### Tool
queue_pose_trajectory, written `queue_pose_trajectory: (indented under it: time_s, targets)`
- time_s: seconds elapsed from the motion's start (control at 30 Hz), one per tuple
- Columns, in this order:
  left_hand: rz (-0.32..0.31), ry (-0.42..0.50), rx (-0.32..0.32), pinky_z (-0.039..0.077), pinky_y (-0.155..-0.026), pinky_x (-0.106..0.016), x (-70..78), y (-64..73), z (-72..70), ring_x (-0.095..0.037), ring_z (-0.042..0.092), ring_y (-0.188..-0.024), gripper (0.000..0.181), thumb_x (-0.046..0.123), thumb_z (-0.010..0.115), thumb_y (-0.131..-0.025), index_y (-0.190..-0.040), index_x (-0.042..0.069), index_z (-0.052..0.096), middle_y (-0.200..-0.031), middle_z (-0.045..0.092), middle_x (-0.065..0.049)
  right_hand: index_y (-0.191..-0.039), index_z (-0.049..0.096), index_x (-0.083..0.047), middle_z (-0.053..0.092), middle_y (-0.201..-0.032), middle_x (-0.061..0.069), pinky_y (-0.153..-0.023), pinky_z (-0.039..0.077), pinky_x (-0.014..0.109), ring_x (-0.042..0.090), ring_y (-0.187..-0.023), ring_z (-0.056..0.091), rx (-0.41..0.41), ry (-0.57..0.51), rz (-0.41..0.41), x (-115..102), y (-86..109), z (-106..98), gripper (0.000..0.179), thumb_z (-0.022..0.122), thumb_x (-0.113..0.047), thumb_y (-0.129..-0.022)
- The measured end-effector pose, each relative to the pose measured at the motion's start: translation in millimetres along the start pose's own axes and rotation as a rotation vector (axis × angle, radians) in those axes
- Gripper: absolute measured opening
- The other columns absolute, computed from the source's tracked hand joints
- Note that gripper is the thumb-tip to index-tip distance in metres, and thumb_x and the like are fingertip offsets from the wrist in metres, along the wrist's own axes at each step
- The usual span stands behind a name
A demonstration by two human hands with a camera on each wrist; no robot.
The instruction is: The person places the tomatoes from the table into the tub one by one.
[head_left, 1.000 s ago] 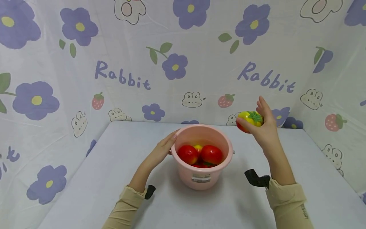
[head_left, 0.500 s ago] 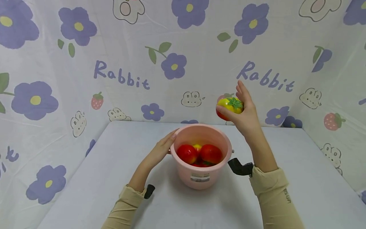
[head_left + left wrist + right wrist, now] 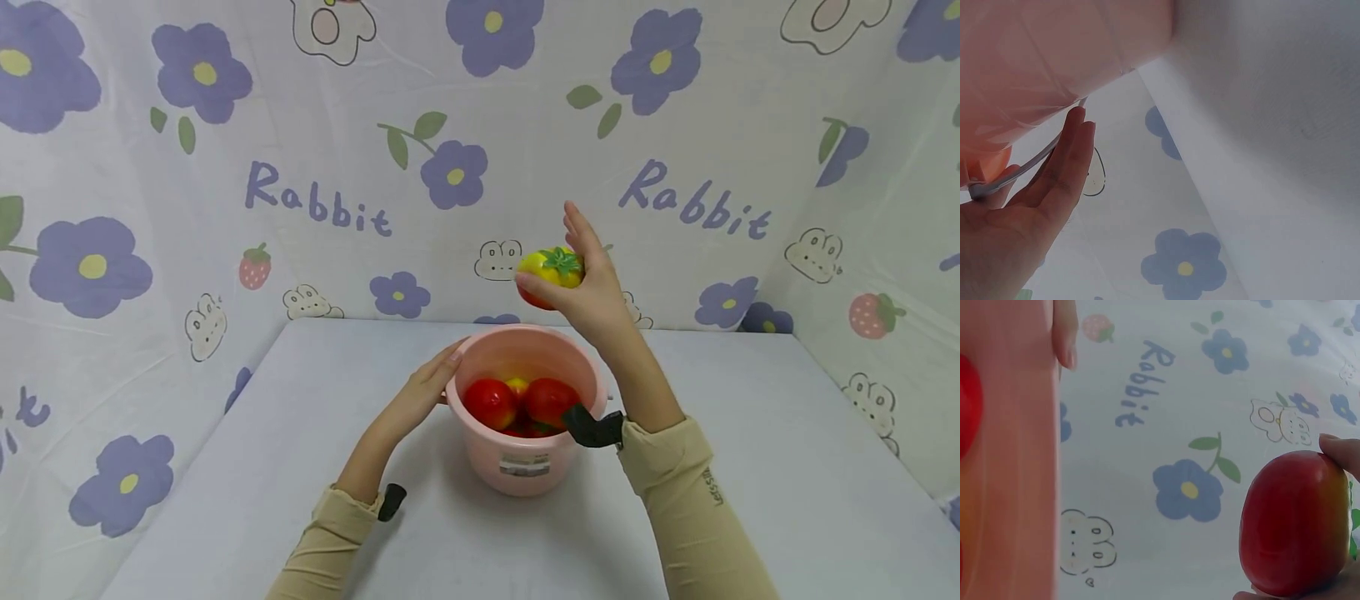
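My right hand [image 3: 600,300] holds a tomato [image 3: 542,265], yellow on top with a green calyx and red below, in the air above the far side of a pink bucket [image 3: 487,458]. In the right wrist view the tomato [image 3: 1291,525] shows its glossy red underside, held between thumb and fingers. My left hand [image 3: 412,404] rests against the bucket's left side, near its rim. Its fingers look nearly straight in the left wrist view, beside the grey handle [image 3: 1032,164]. Inside the bucket lie several red fruits [image 3: 491,403], partly hidden, with a yellow patch behind them.
The bucket stands on a white table [image 3: 300,467]. Behind and at both sides hangs a white cloth [image 3: 337,267] printed with purple flowers, rabbits and strawberries. A black wrist mount [image 3: 592,427] on my right arm overlaps the bucket's right rim in the head view.
My right hand has carried the tomato left and a little upward, from the right of the bucket to above its far rim. The left hand and bucket have stayed in place.
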State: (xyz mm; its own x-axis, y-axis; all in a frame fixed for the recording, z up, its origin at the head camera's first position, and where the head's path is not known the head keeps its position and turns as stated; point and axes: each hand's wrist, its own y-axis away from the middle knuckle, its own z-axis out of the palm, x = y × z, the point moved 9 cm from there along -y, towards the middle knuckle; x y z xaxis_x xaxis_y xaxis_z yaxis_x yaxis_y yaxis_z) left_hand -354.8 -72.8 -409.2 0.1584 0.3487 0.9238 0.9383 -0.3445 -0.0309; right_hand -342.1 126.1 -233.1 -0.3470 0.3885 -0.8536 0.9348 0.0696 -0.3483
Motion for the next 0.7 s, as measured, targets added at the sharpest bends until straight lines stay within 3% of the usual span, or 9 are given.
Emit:
queue_pose_trajectory:
  time_s: [0.2,0.47,0.7]
  targets:
    - [0.002,-0.01,-0.008,0.051,-0.099,-0.049,0.7,1.3,-0.3,-0.026,0.051,-0.131,0.054,0.056,0.031,-0.101,-0.151,0.037,0.031,-0.152,0.045,0.001,-0.155,0.015,-0.041,0.022,-0.163,-0.007,-0.109,0.043,0.049,0.022,-0.151,0.023,-0.046,0.01,-0.001,-1,-1.4,14,0.094,0.076,-0.029,-0.084]
    - [0.003,-0.021,-0.014,0.051,-0.099,-0.05,3.2,1.6,-0.9,-0.026,0.05,-0.133,0.055,0.059,0.031,-0.1,-0.151,0.04,0.03,-0.153,0.043,0.002,-0.157,0.013,-0.035,0.02,-0.164,-0.003,-0.12,0.023,0.054,0.021,-0.152,0.021,-0.077,0.04,-0.043,-7,0.1,19,0.092,0.072,-0.037,-0.086]
    - [-0.003,-0.02,-0.011,0.05,-0.1,-0.05,3.0,2.7,-1.1,-0.026,0.05,-0.132,0.054,0.056,0.033,-0.101,-0.152,0.038,0.031,-0.152,0.044,0.001,-0.156,0.013,-0.036,0.019,-0.164,-0.003,-0.116,0.025,0.062,0.027,-0.151,0.021,-0.101,0.084,-0.005,1,4.8,18,0.086,0.066,-0.043,-0.089]
